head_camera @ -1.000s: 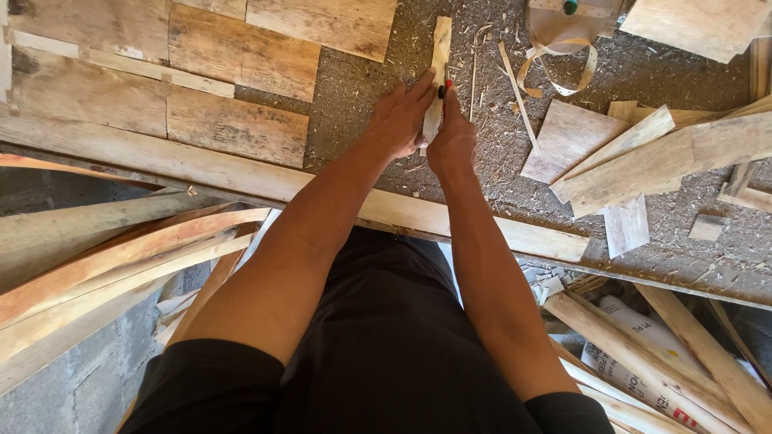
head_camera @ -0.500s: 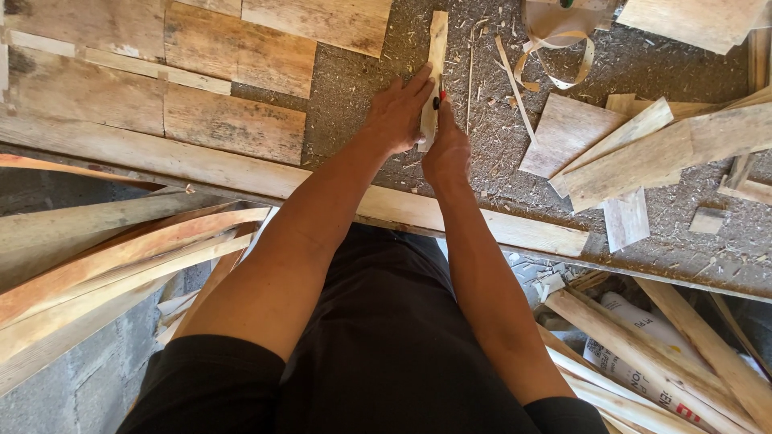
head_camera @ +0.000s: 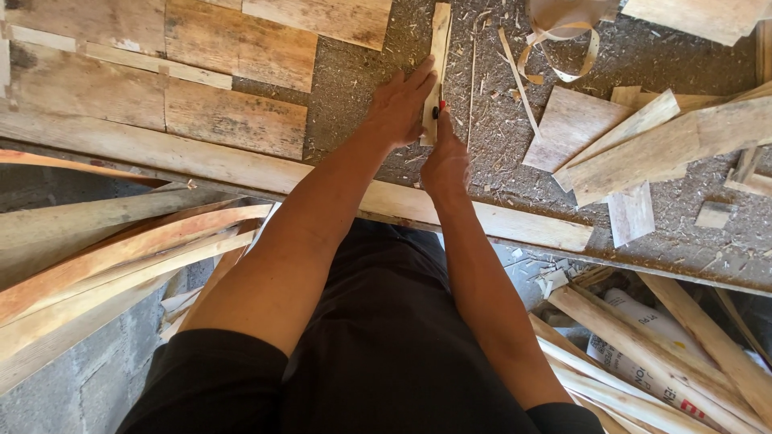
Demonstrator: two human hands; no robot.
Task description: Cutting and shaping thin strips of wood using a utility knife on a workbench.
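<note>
A narrow pale wooden strip point(head_camera: 440, 40) lies lengthwise on a sawdust-covered bench point(head_camera: 362, 72). My left hand point(head_camera: 400, 104) lies flat against the strip's left side, fingers pointing away from me. Just below the strip's near end, my right hand point(head_camera: 446, 161) is closed around a small tool with a red and black tip point(head_camera: 441, 108), which touches the strip. Most of the tool is hidden inside the fist.
Flat boards point(head_camera: 233, 112) lie at the left of the bench, offcuts point(head_camera: 643, 145) at the right, a curled wood shaving point(head_camera: 563, 40) at the top. A long plank point(head_camera: 281, 173) edges the bench front. Bent slats point(head_camera: 96, 257) and sticks point(head_camera: 643, 354) pile up below.
Both hands stay at the strip. My right hand has slid slightly nearer to me along it, and the view has shifted a little.
</note>
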